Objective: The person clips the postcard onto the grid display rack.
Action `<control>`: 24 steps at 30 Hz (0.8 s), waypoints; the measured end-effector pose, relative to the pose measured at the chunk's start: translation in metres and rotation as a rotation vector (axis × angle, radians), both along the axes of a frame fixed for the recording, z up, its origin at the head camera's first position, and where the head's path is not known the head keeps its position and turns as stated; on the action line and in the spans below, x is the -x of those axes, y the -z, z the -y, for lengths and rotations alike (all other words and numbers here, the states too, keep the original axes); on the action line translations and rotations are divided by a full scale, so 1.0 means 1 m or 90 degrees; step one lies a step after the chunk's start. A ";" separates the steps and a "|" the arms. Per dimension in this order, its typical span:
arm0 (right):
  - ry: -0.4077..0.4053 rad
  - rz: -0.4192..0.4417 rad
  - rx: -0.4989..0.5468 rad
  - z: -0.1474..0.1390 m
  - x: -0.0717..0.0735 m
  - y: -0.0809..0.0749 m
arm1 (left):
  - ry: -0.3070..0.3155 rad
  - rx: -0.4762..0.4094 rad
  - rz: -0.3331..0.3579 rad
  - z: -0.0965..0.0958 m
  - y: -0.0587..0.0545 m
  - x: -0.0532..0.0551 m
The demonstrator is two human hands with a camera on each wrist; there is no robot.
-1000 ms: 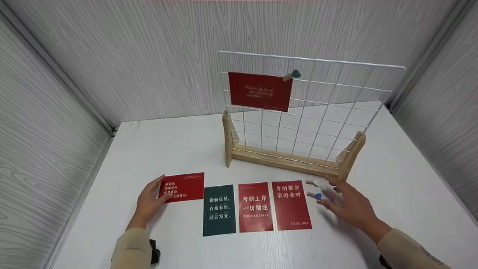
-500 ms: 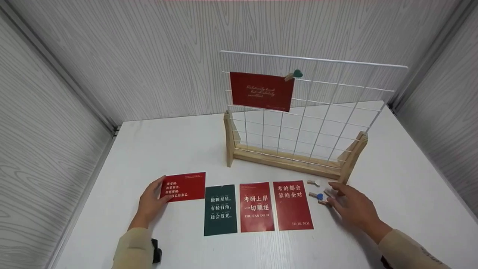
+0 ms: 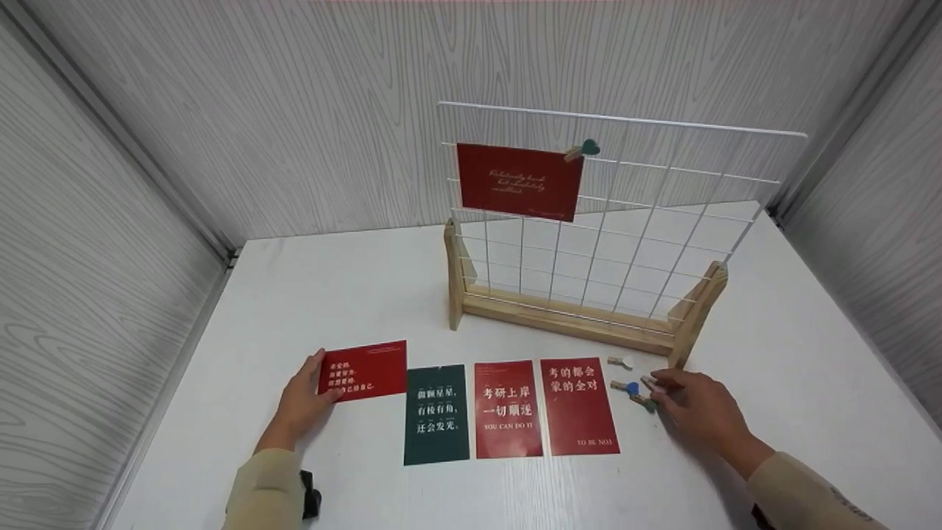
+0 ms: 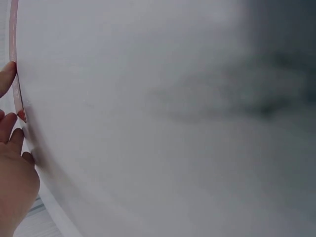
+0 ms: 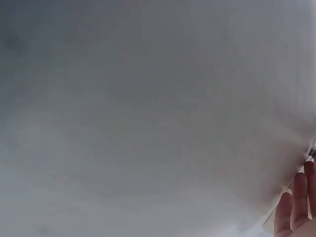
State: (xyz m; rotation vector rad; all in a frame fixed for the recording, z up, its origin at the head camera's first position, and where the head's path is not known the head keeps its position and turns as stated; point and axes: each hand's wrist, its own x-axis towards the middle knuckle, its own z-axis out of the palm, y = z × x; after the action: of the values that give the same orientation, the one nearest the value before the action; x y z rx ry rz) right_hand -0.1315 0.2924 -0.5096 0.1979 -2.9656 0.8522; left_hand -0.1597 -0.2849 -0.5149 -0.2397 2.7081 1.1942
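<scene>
In the head view, five cards and five clips can be counted, plus one wire grid set in one wooden stand on the white worktop. The left hand pinches one held red card by its left edge, thumb over the front, at the left end of the row. Three cards lie to its right: one green card, one middle red card and one right-hand red card. The fifth, a hung red card, is at the grid's upper left, with one hung green clip at its corner. The other four clips are grouped near the right hand: a white clip, a blue clip, a green clip and a small clip pinched between that hand's thumb and forefinger. In the left wrist view, one thumb and several fingertips meet the held red card, seen almost edge-on. In the right wrist view, three fingers show at the lower right corner; I cannot tell there what they pinch
</scene>
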 end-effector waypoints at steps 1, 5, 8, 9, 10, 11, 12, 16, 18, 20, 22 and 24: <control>0.000 -0.001 0.001 0.000 0.000 0.000 | 0.004 -0.002 0.004 0.000 0.000 0.000; 0.000 0.003 0.027 0.001 -0.001 0.000 | 0.023 -0.008 0.007 0.002 0.001 -0.001; 0.005 0.011 0.044 0.002 -0.002 -0.001 | 0.033 -0.005 0.004 0.004 0.002 0.000; 0.005 0.013 0.049 0.002 -0.002 -0.001 | 0.034 -0.003 0.004 0.004 0.002 0.000; 0.008 0.016 0.048 0.002 -0.002 -0.001 | 0.035 -0.003 0.004 0.004 0.002 0.000; 0.010 0.019 0.048 0.002 -0.001 -0.001 | 0.037 -0.005 0.004 0.004 0.001 0.000; 0.012 0.021 0.048 0.002 -0.002 -0.001 | 0.038 -0.004 0.003 0.004 0.001 0.000; 0.020 0.028 0.055 0.001 -0.001 0.000 | 0.049 0.009 -0.002 0.004 -0.001 0.000; 0.023 0.034 0.065 0.000 -0.001 0.000 | 0.055 0.023 -0.006 0.005 -0.001 0.002; 0.025 0.040 0.076 0.000 -0.001 0.000 | 0.061 0.035 -0.013 0.005 -0.001 0.004; 0.028 0.042 0.088 0.001 -0.001 -0.001 | 0.068 0.045 -0.019 0.006 -0.001 0.005; 0.028 0.038 0.099 0.001 -0.001 -0.001 | 0.074 0.050 -0.024 0.006 -0.002 0.006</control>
State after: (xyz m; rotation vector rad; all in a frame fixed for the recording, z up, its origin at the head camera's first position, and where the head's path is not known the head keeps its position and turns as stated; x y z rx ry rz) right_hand -0.1304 0.2909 -0.5084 0.1026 -2.9281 1.0949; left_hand -0.1655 -0.2911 -0.5132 -0.0700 2.7619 1.0737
